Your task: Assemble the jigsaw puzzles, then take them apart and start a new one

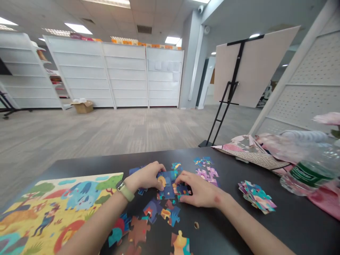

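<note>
Two half-curled hands, the left hand [145,176] and right hand [199,190], press blue cardboard jigsaw pieces [167,185] on the black counter [225,226]; any pinch is hidden. A colourful assembled animal puzzle [58,209] lies at nine o'clock.

The blue jigsaw pieces [167,186] at 12 o'clock showed yellow patches against a black tabletop [79,163]. At 9 o'clock, the assembled puzzle [66,209] had a blue elephant on yellow ground. The pile of pieces [256,197] at 3 o'clock mixed teal and pink; the bag [255,156] at 2 o'clock bore beige zigzags.
</note>
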